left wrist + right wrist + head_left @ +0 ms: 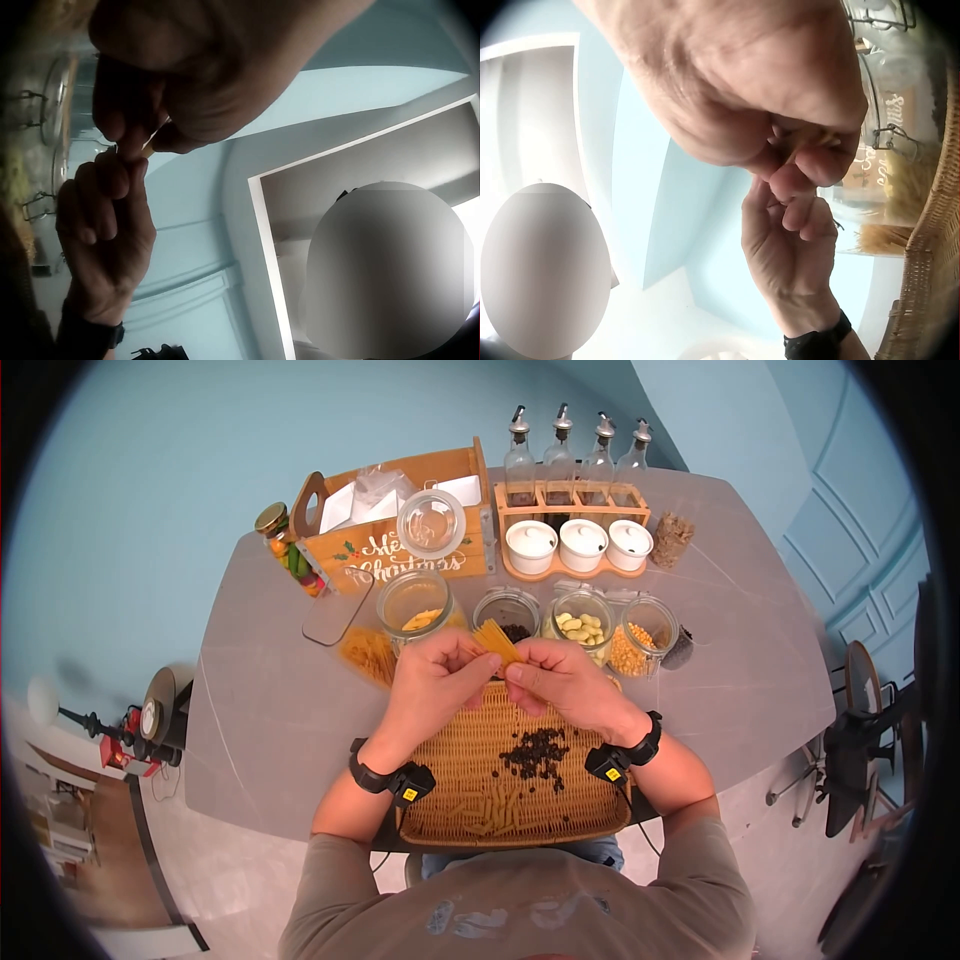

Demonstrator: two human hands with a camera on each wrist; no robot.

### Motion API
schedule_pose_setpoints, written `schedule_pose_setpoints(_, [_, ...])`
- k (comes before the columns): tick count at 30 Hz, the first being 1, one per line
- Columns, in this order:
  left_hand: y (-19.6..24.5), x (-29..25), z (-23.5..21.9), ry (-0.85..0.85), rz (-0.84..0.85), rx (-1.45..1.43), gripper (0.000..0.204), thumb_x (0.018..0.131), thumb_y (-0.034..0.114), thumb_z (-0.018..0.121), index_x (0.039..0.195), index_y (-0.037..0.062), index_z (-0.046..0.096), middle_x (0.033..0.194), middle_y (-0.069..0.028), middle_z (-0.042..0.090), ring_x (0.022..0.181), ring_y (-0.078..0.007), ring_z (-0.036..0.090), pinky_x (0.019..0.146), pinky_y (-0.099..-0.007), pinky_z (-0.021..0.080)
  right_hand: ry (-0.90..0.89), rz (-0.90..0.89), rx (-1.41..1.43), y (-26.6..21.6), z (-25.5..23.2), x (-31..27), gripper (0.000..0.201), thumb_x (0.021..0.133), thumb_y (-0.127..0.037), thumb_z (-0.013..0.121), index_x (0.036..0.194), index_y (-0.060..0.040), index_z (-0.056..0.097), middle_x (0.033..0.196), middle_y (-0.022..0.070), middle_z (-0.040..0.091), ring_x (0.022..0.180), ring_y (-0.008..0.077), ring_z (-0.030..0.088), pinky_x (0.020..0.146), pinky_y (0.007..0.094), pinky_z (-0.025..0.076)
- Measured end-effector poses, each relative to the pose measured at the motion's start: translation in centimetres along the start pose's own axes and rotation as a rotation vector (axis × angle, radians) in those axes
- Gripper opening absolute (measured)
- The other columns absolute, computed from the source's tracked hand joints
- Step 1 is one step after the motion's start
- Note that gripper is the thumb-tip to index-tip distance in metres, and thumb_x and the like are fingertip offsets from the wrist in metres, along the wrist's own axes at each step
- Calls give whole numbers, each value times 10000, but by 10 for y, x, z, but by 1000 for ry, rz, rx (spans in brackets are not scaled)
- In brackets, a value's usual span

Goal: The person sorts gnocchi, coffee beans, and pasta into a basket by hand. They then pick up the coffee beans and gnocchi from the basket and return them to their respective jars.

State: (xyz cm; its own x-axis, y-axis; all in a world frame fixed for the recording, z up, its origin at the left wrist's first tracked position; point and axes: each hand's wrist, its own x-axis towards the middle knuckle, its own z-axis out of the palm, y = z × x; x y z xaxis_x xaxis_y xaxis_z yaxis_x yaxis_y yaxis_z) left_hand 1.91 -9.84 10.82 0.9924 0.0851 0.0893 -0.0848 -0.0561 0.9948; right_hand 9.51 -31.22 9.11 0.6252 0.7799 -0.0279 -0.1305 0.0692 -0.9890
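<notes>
Above the far end of a wicker basket (430,745), my two hands meet at a small bundle of spaghetti (497,642). The left hand (440,672) pinches it between thumb and fingers from the left. From the right, the right hand (562,678) grips the same bundle, with both thumbs almost touching. Yellow strands (802,142) show between the right fingers in the right wrist view; the rest is covered by the hands. Dark round pieces (537,755) lie heaped in the basket, and tube pasta (492,810) lies near its front edge.
Open glass jars stand behind the hands: pasta (422,620), dark pieces (515,632), pale beans (582,628) and corn kernels (632,650). More spaghetti (368,655) lies at left. Farther back are a wooden crate (470,560), white lidded pots (583,545) and oil bottles (560,460).
</notes>
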Motion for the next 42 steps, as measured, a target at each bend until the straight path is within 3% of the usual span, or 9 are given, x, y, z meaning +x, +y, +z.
schedule_pose_setpoints(4, [1,-1,3,20,23,-29,54,1026,5,749,997,19,707,728,7,691,582,-43,632,516,-202,461,-12,-8,6,-1,1,0,225,1162,-170,622,990,-37,676,811,-22,645,663,48,547,581,232,426])
schedule_pose_setpoints(16, [-1,0,5,22,16,-68,59,1036,14,739,998,23,696,744,6,694,588,-43,626,521,-203,460,-29,16,92,4,2,2,219,1166,-161,611,1004,-31,679,808,-11,628,654,55,526,567,233,393])
schedule_pose_setpoints(22, [-2,-1,2,24,4,-60,76,1046,48,751,1011,3,701,779,-1,722,600,-43,653,520,-210,489,-36,18,158,9,2,2,179,1178,-159,594,1113,-12,671,831,11,613,657,71,473,579,237,381])
schedule_pose_setpoints(37, [-5,-1,3,42,27,-88,56,1041,29,734,1012,4,693,743,4,697,593,-39,642,518,-213,491,-49,1,221,12,5,3,190,1189,-177,573,1178,-12,665,845,-3,573,673,68,433,588,240,360])
schedule_pose_setpoints(42, [-7,-1,4,47,19,-99,59,1041,35,735,1011,8,691,745,7,695,592,-38,639,518,-212,489,-68,3,253,12,2,3,176,1176,-177,600,1155,-22,680,870,-13,619,707,52,499,600,226,395])
